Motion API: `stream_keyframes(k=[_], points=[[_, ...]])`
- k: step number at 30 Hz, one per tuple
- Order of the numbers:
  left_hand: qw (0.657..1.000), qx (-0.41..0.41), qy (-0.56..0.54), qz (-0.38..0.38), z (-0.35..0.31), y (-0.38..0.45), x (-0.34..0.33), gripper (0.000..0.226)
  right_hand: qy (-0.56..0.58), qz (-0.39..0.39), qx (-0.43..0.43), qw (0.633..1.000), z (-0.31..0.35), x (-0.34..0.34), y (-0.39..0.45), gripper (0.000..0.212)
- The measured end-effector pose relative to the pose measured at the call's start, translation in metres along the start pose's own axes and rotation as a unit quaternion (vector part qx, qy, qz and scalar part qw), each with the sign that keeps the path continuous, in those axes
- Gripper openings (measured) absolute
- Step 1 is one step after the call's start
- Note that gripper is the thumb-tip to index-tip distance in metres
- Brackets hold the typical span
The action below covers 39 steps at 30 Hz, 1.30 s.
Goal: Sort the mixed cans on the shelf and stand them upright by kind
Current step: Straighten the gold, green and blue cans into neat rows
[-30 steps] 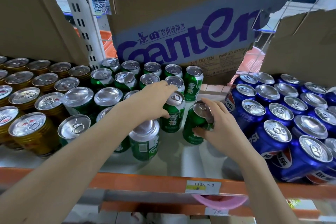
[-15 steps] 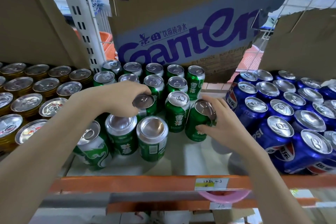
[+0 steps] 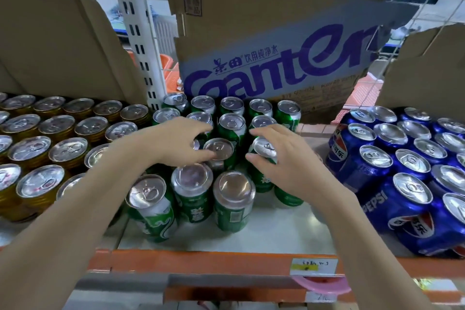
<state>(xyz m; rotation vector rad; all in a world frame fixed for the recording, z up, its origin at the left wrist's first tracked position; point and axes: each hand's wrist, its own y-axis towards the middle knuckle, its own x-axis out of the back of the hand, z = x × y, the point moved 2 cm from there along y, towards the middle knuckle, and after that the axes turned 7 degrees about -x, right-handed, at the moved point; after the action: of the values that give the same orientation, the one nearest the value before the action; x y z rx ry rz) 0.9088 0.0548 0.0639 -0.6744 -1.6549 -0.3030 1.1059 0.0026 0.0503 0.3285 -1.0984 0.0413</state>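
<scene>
Green cans [image 3: 232,126] stand in rows at the middle of the shelf [image 3: 276,229]. My left hand [image 3: 173,143] curls round the top rim of one upright green can [image 3: 218,150] in the third row. My right hand [image 3: 284,161] grips the top of a neighbouring green can [image 3: 264,146], slightly tilted, just to its right. Three more green cans stand in front: one with a pull tab [image 3: 148,199] and two showing smooth ends [image 3: 192,184] [image 3: 234,196]. Gold cans [image 3: 57,131] fill the left, blue Pepsi cans [image 3: 392,158] the right.
A torn Ganten cardboard box [image 3: 276,68] stands behind the green cans, with more cardboard [image 3: 50,33] at both sides. A white slotted upright [image 3: 136,40] rises at the back left. The orange shelf edge [image 3: 201,262] carries a price label [image 3: 313,265].
My left hand has carried its green can rightward into the green group, beside the can in my right hand. My right hand has shifted slightly back with its can.
</scene>
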Motion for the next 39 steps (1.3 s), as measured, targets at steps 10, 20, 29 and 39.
stream_keyframes(k=[10, 20, 29, 39], points=[[1.000, 0.009, -0.013, 0.025, 0.045, -0.037, 0.006, 0.069, -0.116, 0.242, 0.026, 0.963, 0.046, -0.034, 0.054, 0.071], [0.999, -0.020, 0.032, 0.016, 0.053, -0.012, -0.010, 0.082, -0.091, 0.246, 0.004, 0.965, 0.042, -0.025, 0.069, 0.056], [0.987, -0.029, -0.023, -0.156, 0.042, -0.023, 0.038, 0.088, -0.077, 0.099, -0.026, 0.992, 0.047, 0.022, 0.076, 0.046], [0.988, -0.018, -0.046, -0.147, 0.045, -0.028, 0.034, 0.078, -0.094, 0.157, -0.019, 0.983, 0.049, 0.017, 0.075, 0.052]])
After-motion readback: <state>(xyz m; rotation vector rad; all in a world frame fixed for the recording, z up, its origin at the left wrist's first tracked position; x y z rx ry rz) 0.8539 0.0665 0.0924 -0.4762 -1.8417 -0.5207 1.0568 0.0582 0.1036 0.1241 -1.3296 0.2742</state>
